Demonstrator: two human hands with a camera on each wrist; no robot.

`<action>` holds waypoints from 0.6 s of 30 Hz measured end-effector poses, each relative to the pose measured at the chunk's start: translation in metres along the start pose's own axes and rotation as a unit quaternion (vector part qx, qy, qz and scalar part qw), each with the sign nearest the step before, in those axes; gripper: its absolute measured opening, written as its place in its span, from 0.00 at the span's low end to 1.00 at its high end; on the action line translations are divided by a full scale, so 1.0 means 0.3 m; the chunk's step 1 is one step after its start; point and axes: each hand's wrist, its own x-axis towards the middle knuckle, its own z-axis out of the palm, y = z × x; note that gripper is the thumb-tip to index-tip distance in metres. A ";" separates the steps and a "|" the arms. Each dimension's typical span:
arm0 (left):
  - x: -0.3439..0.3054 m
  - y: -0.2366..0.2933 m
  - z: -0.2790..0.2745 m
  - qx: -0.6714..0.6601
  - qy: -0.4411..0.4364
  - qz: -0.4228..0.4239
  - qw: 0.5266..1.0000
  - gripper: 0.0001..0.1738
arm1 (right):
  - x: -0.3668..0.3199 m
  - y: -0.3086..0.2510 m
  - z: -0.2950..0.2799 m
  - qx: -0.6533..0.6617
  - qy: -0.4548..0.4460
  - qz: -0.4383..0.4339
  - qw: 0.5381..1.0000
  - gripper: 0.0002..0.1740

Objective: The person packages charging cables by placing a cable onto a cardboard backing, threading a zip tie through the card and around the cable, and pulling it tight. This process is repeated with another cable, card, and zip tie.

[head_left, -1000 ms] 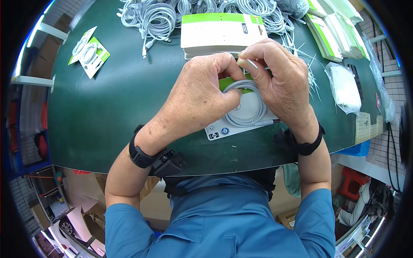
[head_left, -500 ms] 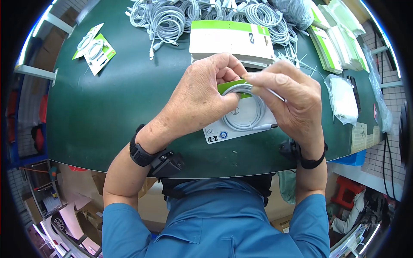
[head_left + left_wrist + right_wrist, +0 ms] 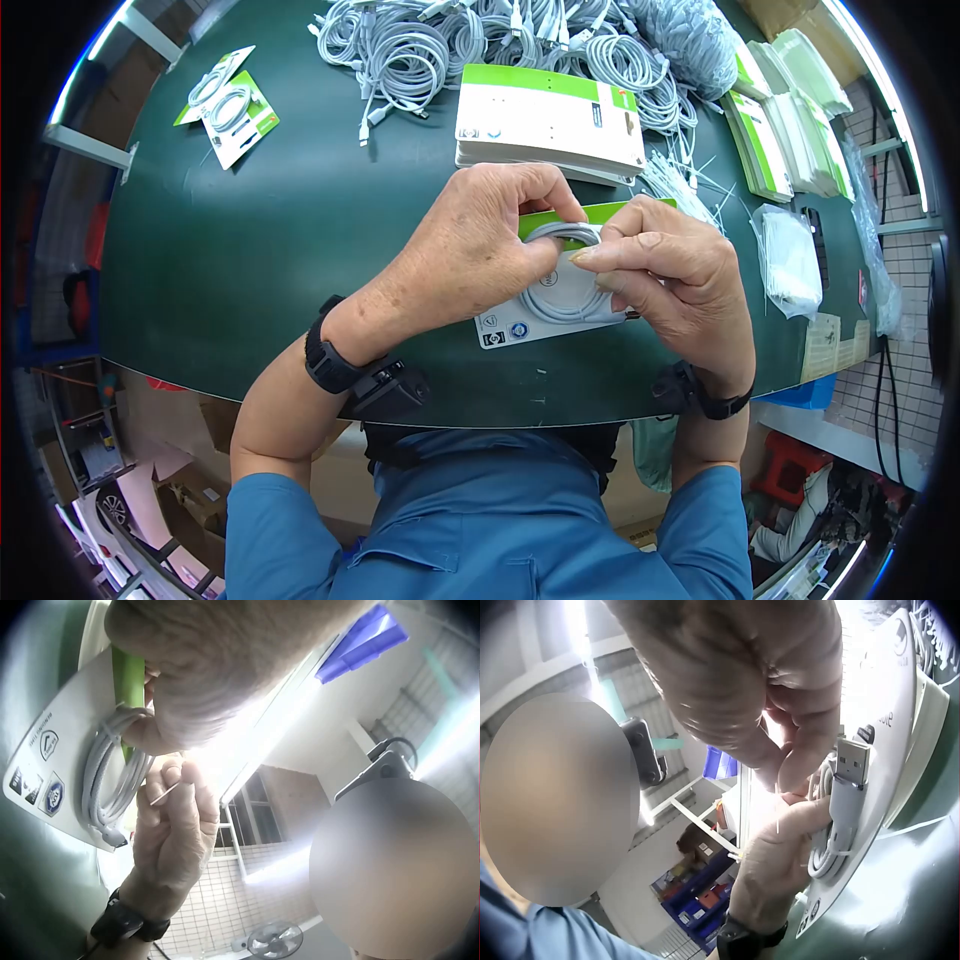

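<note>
A coiled grey-white cable (image 3: pixel 560 303) with a USB plug (image 3: pixel 851 763) lies against a white and green card (image 3: pixel 510 325). My left hand (image 3: pixel 480 230) grips the card and coil near the top, its thumb over the coil. Close beside it, at the coil's right side, my right hand (image 3: pixel 680 275) pinches a thin white strip (image 3: pixel 163 795) between thumb and fingertips. The strip's far end is hidden in the head view. The left wrist view shows the coil (image 3: pixel 112 776) standing against the card's printed face.
Behind the hands stands a stack of cards (image 3: pixel 545 115), with a heap of coiled cables (image 3: pixel 405 65) beyond. Loose white strips (image 3: pixel 680 185), more card stacks (image 3: pixel 760 150) and a plastic bag (image 3: pixel 790 265) are at the right. Two carded cables (image 3: pixel 238 125) lie at the far left.
My right hand has drawn away from the top of the coil, then come down and in to its right side. My left hand keeps its hold on the card and coil.
</note>
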 end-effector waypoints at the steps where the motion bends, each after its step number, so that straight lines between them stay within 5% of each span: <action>1: 0.000 0.002 -0.003 -0.001 0.000 -0.003 1.000 0.12 | 0.001 0.010 0.007 -0.010 0.015 -0.020 1.000 0.15; 12: -0.009 -0.010 -0.012 -0.052 0.009 -0.001 0.999 0.10 | -0.001 0.072 0.066 -0.159 0.157 -0.235 0.946 0.17; 18: -0.020 0.010 -0.024 -0.061 -0.002 -0.017 0.998 0.11 | -0.006 0.045 0.069 -0.202 0.155 -0.255 0.933 0.18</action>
